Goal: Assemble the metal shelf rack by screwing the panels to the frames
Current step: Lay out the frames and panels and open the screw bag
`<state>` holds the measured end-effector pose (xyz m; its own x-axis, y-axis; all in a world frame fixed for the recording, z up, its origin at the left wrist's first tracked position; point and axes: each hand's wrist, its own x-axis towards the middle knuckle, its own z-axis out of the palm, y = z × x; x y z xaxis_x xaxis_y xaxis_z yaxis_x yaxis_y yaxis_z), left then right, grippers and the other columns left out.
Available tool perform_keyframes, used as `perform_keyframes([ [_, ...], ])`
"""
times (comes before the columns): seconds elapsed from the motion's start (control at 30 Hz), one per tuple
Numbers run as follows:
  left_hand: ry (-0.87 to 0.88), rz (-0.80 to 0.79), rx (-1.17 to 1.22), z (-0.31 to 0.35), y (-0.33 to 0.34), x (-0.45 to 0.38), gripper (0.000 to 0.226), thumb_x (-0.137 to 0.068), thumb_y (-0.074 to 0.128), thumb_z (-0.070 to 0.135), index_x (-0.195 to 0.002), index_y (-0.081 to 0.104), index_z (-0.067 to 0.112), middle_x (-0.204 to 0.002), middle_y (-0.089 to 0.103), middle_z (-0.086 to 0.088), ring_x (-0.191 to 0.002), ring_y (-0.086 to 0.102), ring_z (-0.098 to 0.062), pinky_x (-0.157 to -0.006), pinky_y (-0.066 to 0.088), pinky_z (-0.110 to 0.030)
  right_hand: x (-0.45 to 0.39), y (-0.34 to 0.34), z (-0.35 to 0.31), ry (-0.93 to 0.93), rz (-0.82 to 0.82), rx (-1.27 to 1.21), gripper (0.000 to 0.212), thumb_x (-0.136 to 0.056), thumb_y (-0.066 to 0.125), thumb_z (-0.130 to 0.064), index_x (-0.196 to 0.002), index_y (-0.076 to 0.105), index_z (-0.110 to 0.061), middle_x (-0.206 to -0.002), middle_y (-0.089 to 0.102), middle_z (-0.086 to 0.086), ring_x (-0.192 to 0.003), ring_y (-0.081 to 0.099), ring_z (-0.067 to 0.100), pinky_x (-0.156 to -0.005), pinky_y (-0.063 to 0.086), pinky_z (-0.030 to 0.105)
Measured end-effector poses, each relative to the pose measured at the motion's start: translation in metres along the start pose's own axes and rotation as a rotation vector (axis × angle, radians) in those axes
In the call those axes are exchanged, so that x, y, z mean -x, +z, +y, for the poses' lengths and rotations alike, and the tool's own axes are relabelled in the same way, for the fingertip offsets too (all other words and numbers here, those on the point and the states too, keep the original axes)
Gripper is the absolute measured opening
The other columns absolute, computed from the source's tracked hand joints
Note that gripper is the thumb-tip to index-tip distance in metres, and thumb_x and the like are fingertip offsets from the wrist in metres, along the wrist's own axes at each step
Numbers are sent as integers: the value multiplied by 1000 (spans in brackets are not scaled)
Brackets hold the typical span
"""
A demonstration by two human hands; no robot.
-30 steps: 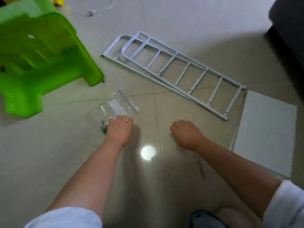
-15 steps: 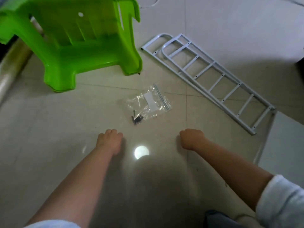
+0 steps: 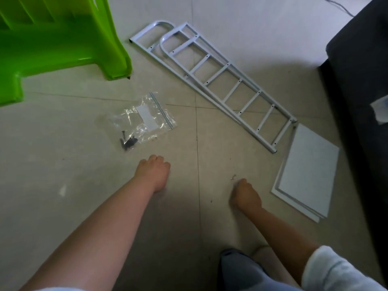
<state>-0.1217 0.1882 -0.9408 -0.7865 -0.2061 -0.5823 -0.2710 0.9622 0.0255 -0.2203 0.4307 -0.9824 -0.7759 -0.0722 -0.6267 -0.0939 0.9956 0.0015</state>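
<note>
Floor: beige tiles point(image 3: 63, 164), I sit on them.
Frames: two white ladder-like frames point(image 3: 212, 80) lie one over the other, far ahead to the right.
Panels: flat white panels point(image 3: 308, 171) stacked beside the lower end of the frames.
Screws: dark screws point(image 3: 128, 141) in a clear bag point(image 3: 144, 118), just ahead of my left hand.
Left hand point(image 3: 154, 173): fingers curled, holds nothing, near the bag.
Right hand point(image 3: 245, 195): curled too, whether it holds something I cannot tell; well apart from the left.
Stool: green plastic stool point(image 3: 52, 43), far left.

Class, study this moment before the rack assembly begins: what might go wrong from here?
1. The screws sit spilling from the open plastic bag; they may scatter and get lost.
2. The two frames lie stacked on the floor beside the panels; a knee or hand might knock or scratch them.
</note>
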Motion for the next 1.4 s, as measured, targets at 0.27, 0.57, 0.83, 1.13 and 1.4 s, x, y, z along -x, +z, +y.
perform_keyframes([
  [0.27, -116, -91, 46, -12, 8, 8, 40, -94, 35, 16, -133, 41, 12, -138, 37, -9, -132, 30, -25, -103, 31, -35, -21, -6, -36, -267, 294, 35, 14, -79, 32, 3, -85, 45, -1, -78, 56, 20, -47, 59, 30, -36, 41, 30],
  [0.57, -188, -146, 25, -27, 11, 14, 40, -94, 38, 22, -133, 42, 14, -137, 39, -7, -131, 31, -25, -102, 33, -37, -63, -15, -62, -181, 376, 60, 37, -81, 38, 0, -112, 56, 10, -95, 59, 22, -79, 61, 33, -59, 51, 35],
  [0.83, -243, -145, 160, -44, 13, 11, 41, -92, 37, 16, -133, 44, 15, -136, 39, -9, -131, 33, -27, -103, 36, -36, -69, -16, -59, -60, 272, 223, 43, -92, 37, -12, -133, 31, -1, -131, 43, 14, -117, 45, 28, -95, 34, 36],
  [1.13, -601, -9, 381, -101, 37, 8, 55, -90, 51, 27, -138, 33, 7, -144, 32, -12, -135, 29, -27, -106, 33, -39, -24, -89, -166, -520, 223, 648, 37, -92, 39, -17, -127, 46, -10, -130, 44, 11, -120, 40, 26, -96, 34, 35],
  [1.4, -445, -76, 350, -116, 89, 21, 129, -64, 76, 54, -146, -8, 2, -155, -16, -15, -144, -8, -29, -114, 20, -41, -23, -94, -262, -583, 34, 393, 36, -89, 41, -11, -124, 51, -4, -128, 49, 17, -119, 47, 33, -92, 42, 33],
])
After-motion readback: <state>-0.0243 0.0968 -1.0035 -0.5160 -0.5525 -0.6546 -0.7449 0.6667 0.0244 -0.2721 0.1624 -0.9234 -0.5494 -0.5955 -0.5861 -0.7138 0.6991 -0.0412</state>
